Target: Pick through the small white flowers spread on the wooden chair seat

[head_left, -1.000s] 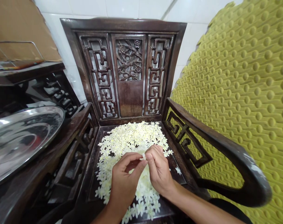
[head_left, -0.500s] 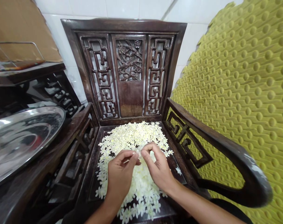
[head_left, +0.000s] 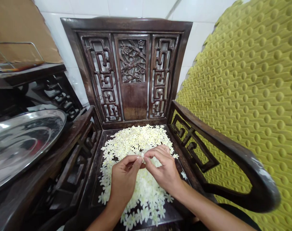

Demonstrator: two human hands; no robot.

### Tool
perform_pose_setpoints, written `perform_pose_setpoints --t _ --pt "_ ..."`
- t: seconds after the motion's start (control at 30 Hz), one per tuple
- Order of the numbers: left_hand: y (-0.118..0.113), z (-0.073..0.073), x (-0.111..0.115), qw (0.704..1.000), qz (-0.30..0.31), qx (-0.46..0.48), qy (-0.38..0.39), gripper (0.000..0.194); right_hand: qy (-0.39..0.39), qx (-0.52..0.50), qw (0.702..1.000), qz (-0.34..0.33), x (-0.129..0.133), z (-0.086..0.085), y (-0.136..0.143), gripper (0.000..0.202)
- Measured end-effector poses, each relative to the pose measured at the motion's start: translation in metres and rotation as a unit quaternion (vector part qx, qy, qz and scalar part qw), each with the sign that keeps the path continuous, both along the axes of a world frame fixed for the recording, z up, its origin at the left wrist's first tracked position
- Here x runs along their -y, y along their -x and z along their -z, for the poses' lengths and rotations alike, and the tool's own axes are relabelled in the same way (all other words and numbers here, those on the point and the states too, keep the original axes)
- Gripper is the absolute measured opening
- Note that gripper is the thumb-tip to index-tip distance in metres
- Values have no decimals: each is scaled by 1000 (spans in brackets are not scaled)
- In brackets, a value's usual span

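Many small white-yellow flowers [head_left: 138, 138] cover the seat of a dark carved wooden chair [head_left: 136, 99]. Above them my left hand [head_left: 124, 176] and my right hand [head_left: 163, 168] meet, fingertips nearly touching. Between the tips is a small white flower [head_left: 141, 155], pinched by my left thumb and forefinger. The thumb and forefinger of my right hand close on the flower's other side. Its stem and lower part are hidden by the fingers.
A round metal tray [head_left: 28, 141] lies on the left beside the chair's armrest. The right armrest [head_left: 227, 147] curves toward me. Beyond it stands a yellow-green bumpy mat [head_left: 251, 89]. Cardboard [head_left: 23, 29] leans at the upper left, before white wall tiles.
My right hand has turned slightly and its fingers have drawn closer together at the flower. My left hand stays almost in place. The view has shifted a little.
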State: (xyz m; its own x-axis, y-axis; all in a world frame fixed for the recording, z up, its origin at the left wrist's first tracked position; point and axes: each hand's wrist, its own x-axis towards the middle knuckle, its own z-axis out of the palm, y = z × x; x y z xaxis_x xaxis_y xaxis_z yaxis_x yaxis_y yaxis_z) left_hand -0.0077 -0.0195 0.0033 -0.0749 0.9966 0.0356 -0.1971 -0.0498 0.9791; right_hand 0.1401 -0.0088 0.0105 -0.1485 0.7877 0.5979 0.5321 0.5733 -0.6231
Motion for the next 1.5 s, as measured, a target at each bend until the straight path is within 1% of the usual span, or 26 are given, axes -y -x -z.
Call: perform_pose_setpoints --t 0.2,0.33,0.47,0.57,0.67,0.73,0.8,0.87,0.9,1.03,1.17,1.27,1.4,1.5 --pt "0 0 0 999 15 30 32 16 10 -3 1000 -4 0 1 -2 10" --pt "2 1 0 997 24 49 45 18 48 -28 998 -10 -3 3 -2 10" --pt "2 0 -1 998 19 40 45 18 76 -54 996 -16 -4 4 -1 11" --pt "0 -1 -1 999 2 30 32 18 83 -60 994 -24 -2 2 0 13" --pt "-1 -2 -1 1000 -24 4 9 16 75 -44 996 -32 2 -2 1 6" --pt "-1 -4 0 999 -31 -22 -8 14 65 -34 997 -32 4 -4 2 4" --pt "0 -5 0 998 -29 -42 -23 14 64 -35 997 -31 4 -5 2 10" --pt "0 -6 0 998 -23 -48 -29 14 85 -55 995 -25 1 -4 2 19" --pt "0 -5 0 998 -22 -44 -28 14 102 -73 992 -22 0 -4 1 20" --pt "0 -2 -2 999 -25 -16 -15 14 163 -150 974 -32 -3 -1 0 18" --pt "2 -1 -1 998 -17 -46 -36 14 192 -186 962 -60 -1 -2 1 14" --pt "1 -1 1 996 -8 -73 -54 14 201 -185 960 -64 0 -3 2 16" --pt "1 1 2 995 -6 -72 -63 11 196 -188 961 -56 -1 -3 3 19" --pt "4 5 2 992 -26 -83 -96 21 204 -212 954 -60 -2 -2 3 20"
